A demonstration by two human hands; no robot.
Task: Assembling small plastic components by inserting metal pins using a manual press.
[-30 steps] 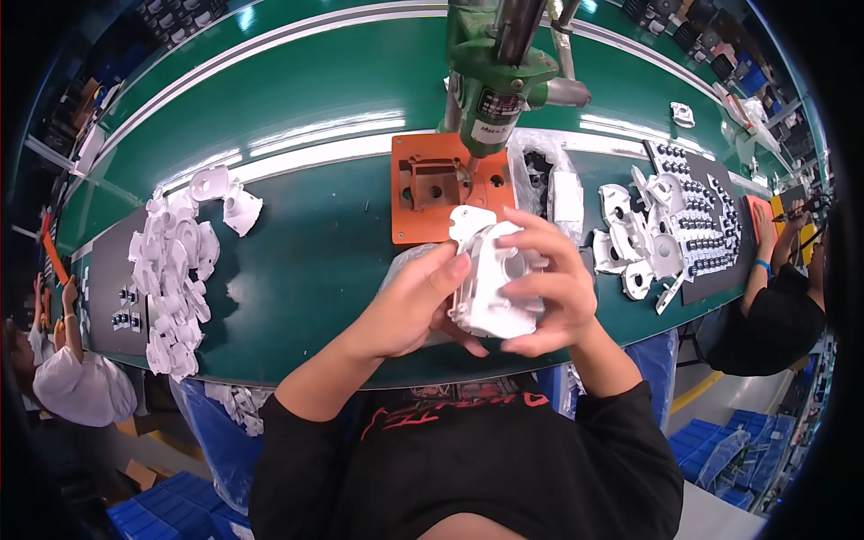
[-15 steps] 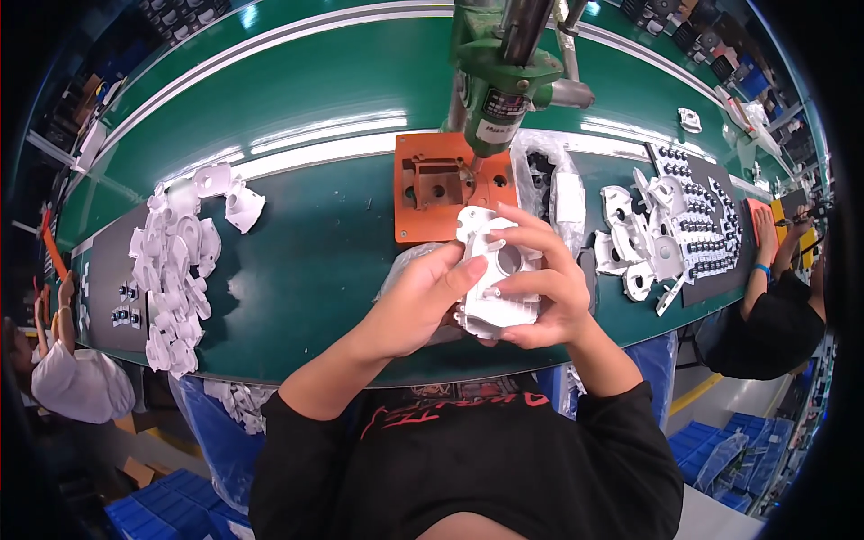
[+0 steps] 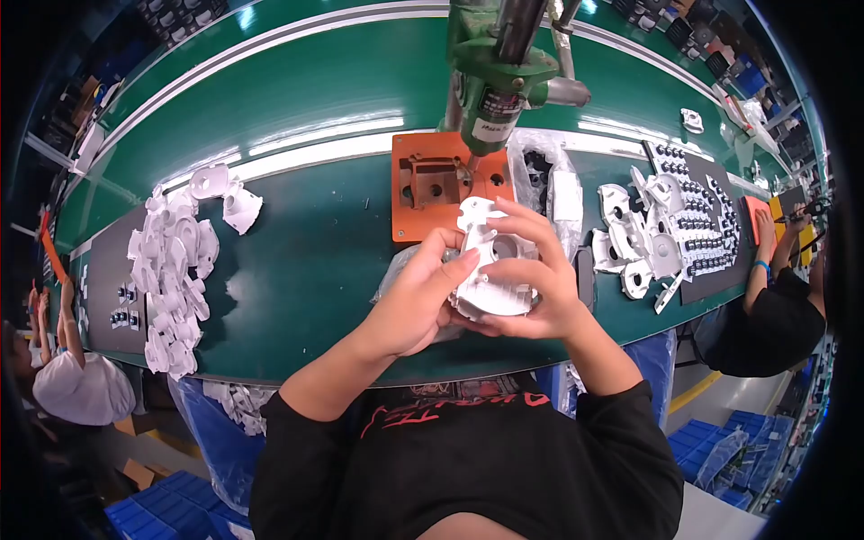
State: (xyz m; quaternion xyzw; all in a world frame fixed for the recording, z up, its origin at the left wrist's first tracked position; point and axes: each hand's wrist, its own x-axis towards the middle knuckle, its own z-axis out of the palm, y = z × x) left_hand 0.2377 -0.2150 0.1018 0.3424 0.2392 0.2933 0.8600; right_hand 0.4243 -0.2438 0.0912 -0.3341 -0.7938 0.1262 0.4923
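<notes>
Between my two hands is a white moulded plastic housing with a round opening and small posts. My left hand grips its left side, thumb lying on the upper face. From the right, my right hand is closed round the other edge, its fingers reaching over the face near the round opening. The undersides of both hands are hidden. Just beyond the housing stands an orange fixture plate with a shaped recess, below the head of a green press.
White plastic parts lie heaped at the left, and more white housings at the right beside rows of small black parts. A clear plastic bag lies right of the fixture. Co-workers sit at both sides.
The housing has tilted in my hands, its near edge rising a little. My right fingers have shifted over the round opening. Both hands still hold it.
</notes>
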